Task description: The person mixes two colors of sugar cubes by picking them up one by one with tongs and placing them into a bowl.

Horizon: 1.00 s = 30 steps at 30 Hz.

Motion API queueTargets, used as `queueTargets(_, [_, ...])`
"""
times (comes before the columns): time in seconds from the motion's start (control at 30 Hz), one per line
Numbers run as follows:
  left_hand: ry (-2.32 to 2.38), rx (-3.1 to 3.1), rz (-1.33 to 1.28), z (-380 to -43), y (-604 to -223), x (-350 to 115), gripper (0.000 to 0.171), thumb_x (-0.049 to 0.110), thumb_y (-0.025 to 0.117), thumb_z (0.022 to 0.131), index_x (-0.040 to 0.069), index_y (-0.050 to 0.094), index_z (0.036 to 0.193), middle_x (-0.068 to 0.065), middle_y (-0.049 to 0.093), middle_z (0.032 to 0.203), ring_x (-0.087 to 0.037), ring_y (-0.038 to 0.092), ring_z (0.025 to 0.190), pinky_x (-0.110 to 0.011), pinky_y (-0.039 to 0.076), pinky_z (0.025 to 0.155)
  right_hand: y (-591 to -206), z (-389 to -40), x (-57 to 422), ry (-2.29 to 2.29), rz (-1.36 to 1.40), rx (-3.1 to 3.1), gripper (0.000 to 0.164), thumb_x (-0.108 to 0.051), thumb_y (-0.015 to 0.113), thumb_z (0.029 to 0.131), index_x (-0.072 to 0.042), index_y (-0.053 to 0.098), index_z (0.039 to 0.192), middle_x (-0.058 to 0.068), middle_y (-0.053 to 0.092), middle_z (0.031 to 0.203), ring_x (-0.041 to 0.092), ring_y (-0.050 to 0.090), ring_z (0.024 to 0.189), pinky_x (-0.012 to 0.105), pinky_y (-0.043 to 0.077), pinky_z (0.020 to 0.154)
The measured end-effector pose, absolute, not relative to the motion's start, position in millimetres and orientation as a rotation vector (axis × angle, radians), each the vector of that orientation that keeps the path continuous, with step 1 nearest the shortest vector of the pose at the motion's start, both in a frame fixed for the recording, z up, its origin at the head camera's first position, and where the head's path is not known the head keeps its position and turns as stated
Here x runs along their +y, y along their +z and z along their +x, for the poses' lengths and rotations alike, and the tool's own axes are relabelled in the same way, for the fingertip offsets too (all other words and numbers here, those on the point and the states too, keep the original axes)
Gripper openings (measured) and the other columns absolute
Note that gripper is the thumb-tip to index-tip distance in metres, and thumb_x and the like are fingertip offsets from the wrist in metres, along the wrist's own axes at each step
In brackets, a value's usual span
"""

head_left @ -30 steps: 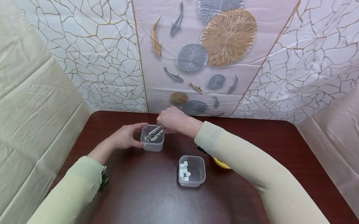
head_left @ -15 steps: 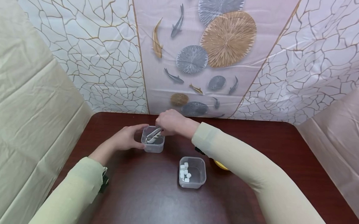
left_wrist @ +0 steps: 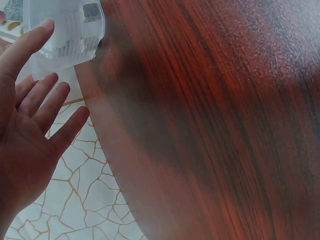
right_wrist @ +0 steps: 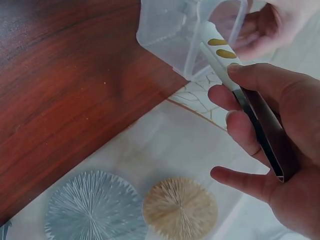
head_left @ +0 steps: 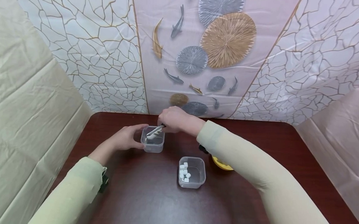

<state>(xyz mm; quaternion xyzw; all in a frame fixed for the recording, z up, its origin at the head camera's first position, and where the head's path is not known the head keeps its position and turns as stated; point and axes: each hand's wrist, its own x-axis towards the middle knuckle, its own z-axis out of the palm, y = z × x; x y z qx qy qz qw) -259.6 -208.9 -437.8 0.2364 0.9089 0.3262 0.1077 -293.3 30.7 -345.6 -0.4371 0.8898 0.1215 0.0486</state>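
Note:
Left hand (head_left: 127,137) spans the left side of a clear plastic container (head_left: 154,147), thumb at its near corner and index finger at the far one. In the left wrist view, the thumb lies against the container wall and the other fingers spread below. Small dark squarish pieces (left_wrist: 91,12) show through that wall. My right hand (head_left: 174,120) grips kitchen tongs (right_wrist: 257,127) by the metal handle. Their white slotted ends (head_left: 153,135) point down into the container, arms close together; I cannot tell whether they hold a piece.
A second clear container (head_left: 200,172) with several white cubes (head_left: 185,172) along its left side stands nearer on the dark red table (head_left: 134,192). A yellow container (head_left: 222,164) is partly hidden under the right sleeve. Patterned cloth (head_left: 106,61) hangs behind the table.
The tongs' arms have come together, having been spread inside the container a second ago. My right hand dipped, then rose slightly up and right. The left hand stays in place.

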Motion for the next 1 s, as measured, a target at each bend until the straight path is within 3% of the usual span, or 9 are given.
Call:
queueTargets(0.1, [0.961,2.679,0.701,-259.4,-437.1,-208.4,0.087,0.020,0.090,0.085,0.000,0.048,0.158,-0.023,0.061,0.150,-0.041,0.058,0.140,-0.059,0.042,0.118,-339.0,-291.3,37.8,0.317,-1.356,2.718,0.006,-0.025,0.075,0.097,-0.022,0.080,0.095,-0.005,0.069,0.084,0.017,0.056,0.075,0.043,0.055,0.073])
queueTargets(0.27, [0.957,2.677,0.696,-259.2,-436.3,-207.9,0.087,0.020,0.090,0.085,0.001,0.047,0.158,-0.023,0.061,0.150,-0.041,0.057,0.141,-0.060,0.042,0.118,-330.2,-287.2,54.3,0.182,-1.431,2.719,0.012,-0.022,0.075,0.096,-0.022,0.084,0.104,-0.005,0.076,0.090,0.017,0.061,0.074,0.042,0.054,0.070])
queueTargets(0.53, [0.950,2.667,0.669,-257.1,-435.3,-206.5,0.086,0.020,0.089,0.087,0.003,0.047,0.159,-0.022,0.061,0.150,-0.042,0.055,0.142,-0.062,0.040,0.119,-315.9,-277.0,84.9,0.015,-1.460,2.755,0.020,-0.023,0.076,0.096,-0.022,0.084,0.114,-0.004,0.080,0.103,0.017,0.071,0.087,0.043,0.057,0.075])
queueTargets(0.77, [0.954,2.661,0.672,-256.4,-435.3,-205.8,0.086,0.020,0.089,0.087,0.002,0.046,0.160,-0.023,0.059,0.152,-0.042,0.054,0.143,-0.062,0.040,0.119,-305.0,-265.5,116.5,-0.081,-1.473,2.761,0.016,-0.021,0.075,0.097,-0.021,0.084,0.111,-0.006,0.079,0.097,0.014,0.063,0.074,0.040,0.053,0.067])
queueTargets(1.0, [0.958,2.662,0.676,-255.3,-435.1,-206.5,0.086,0.020,0.090,0.087,0.002,0.046,0.159,-0.023,0.059,0.151,-0.043,0.055,0.142,-0.063,0.041,0.118,-298.4,-251.8,151.4,-0.136,-1.436,2.773,0.018,-0.020,0.076,0.097,-0.018,0.084,0.113,-0.004,0.080,0.103,0.013,0.061,0.075,0.037,0.047,0.066])
